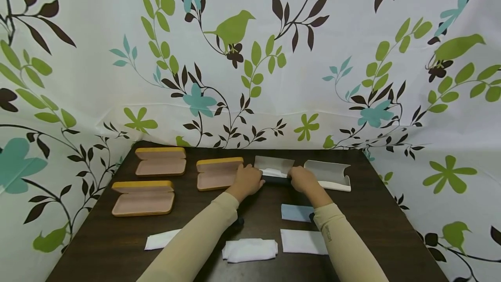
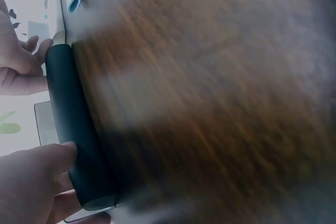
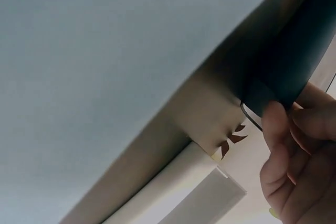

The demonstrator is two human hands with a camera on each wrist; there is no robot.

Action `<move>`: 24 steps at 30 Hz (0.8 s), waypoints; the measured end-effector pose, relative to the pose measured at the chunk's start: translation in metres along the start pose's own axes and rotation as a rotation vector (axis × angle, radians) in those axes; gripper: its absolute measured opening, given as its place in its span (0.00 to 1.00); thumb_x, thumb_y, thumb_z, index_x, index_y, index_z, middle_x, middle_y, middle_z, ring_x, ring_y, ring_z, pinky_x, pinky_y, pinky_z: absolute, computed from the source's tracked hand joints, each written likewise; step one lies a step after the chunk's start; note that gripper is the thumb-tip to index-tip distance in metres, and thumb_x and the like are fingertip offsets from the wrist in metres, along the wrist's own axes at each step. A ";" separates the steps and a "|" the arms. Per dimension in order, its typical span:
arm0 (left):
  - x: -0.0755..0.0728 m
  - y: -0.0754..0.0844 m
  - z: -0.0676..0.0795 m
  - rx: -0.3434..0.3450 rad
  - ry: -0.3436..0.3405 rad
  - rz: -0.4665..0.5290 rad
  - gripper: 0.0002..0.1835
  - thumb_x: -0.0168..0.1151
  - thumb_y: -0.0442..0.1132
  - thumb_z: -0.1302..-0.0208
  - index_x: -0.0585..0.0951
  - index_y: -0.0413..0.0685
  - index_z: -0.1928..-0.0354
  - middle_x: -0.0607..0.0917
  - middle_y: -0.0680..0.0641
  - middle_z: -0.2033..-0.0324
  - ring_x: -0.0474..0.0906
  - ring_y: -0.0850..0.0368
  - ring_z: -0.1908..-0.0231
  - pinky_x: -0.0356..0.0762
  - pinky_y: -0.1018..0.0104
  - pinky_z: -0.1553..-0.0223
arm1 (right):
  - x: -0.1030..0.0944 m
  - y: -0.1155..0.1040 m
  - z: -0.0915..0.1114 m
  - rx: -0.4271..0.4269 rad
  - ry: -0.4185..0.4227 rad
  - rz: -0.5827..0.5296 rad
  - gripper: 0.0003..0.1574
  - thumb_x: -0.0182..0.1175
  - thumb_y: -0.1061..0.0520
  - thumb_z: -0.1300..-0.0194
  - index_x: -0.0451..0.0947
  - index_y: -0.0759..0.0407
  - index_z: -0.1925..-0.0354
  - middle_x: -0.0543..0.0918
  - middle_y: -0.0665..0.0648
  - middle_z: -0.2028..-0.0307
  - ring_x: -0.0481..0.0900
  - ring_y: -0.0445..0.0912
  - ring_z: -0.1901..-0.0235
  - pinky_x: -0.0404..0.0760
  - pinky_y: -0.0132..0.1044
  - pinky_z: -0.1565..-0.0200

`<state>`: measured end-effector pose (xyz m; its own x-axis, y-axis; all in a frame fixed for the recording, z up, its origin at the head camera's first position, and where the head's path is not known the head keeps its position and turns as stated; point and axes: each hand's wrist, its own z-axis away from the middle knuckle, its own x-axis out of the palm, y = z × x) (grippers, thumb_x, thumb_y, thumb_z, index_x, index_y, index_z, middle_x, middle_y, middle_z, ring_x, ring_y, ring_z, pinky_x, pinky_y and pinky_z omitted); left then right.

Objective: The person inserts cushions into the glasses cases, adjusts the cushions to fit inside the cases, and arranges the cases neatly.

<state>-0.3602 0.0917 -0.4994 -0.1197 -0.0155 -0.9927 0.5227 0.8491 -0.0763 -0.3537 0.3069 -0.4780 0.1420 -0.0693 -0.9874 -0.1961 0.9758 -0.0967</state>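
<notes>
A dark eyeglass case (image 1: 276, 180) with a pale grey lining stands open at the back of the table, its lid raised. My left hand (image 1: 247, 181) grips its left end, thumb on the dark front (image 2: 79, 124) and fingers beneath in the left wrist view. At the other end, my right hand (image 1: 305, 181) pinches the case's corner, thumb against the dark shell (image 3: 294, 51) in the right wrist view. A white patch inside the case is too small to identify. Just right of it lies an open white eyeglass case (image 1: 330, 176) with a grey lining.
Three open yellow cases with pink linings, one nearest the left hand (image 1: 219, 174), one at back left (image 1: 161, 166) and one in front (image 1: 143, 203), stand on the dark table (image 1: 375, 229). Folded white cloths (image 1: 250, 250) and a blue cloth (image 1: 296, 213) lie nearer me.
</notes>
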 end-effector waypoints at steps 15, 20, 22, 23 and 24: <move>0.004 -0.004 0.006 0.066 0.134 0.004 0.19 0.68 0.52 0.32 0.81 0.54 0.45 0.83 0.51 0.49 0.79 0.54 0.53 0.81 0.59 0.60 | 0.002 0.000 -0.015 -0.101 0.420 0.033 0.08 0.63 0.66 0.32 0.86 0.63 0.55 0.82 0.63 0.53 0.79 0.59 0.53 0.83 0.53 0.57; 0.005 -0.007 0.010 0.104 0.247 0.043 0.13 0.74 0.44 0.37 0.81 0.52 0.55 0.82 0.51 0.59 0.81 0.55 0.64 0.82 0.64 0.72 | 0.002 0.003 -0.027 -0.138 0.369 0.018 0.24 0.59 0.67 0.30 0.76 0.66 0.37 0.76 0.68 0.37 0.73 0.62 0.37 0.76 0.58 0.41; 0.006 -0.007 0.012 0.115 0.274 0.024 0.10 0.73 0.42 0.37 0.83 0.52 0.58 0.83 0.51 0.62 0.81 0.55 0.67 0.81 0.64 0.74 | 0.002 0.004 -0.031 -0.136 0.286 0.008 0.27 0.58 0.66 0.29 0.72 0.67 0.33 0.75 0.68 0.35 0.73 0.62 0.35 0.73 0.58 0.37; 0.006 -0.007 0.013 0.117 0.276 0.007 0.08 0.73 0.42 0.36 0.83 0.52 0.58 0.83 0.52 0.63 0.81 0.56 0.68 0.81 0.64 0.75 | 0.001 0.004 -0.032 -0.130 0.246 -0.003 0.27 0.57 0.66 0.28 0.72 0.67 0.33 0.75 0.67 0.35 0.73 0.61 0.35 0.72 0.57 0.36; 0.006 -0.007 0.014 0.118 0.279 -0.014 0.06 0.72 0.41 0.36 0.84 0.53 0.59 0.84 0.52 0.65 0.81 0.57 0.69 0.80 0.64 0.75 | 0.000 0.003 -0.034 -0.123 0.213 -0.013 0.27 0.57 0.65 0.27 0.71 0.67 0.32 0.76 0.67 0.35 0.73 0.61 0.36 0.71 0.57 0.35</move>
<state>-0.3530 0.0785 -0.5060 -0.3462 0.1331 -0.9287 0.6123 0.7821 -0.1162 -0.3868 0.3029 -0.4827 -0.0597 -0.1366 -0.9888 -0.3139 0.9429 -0.1113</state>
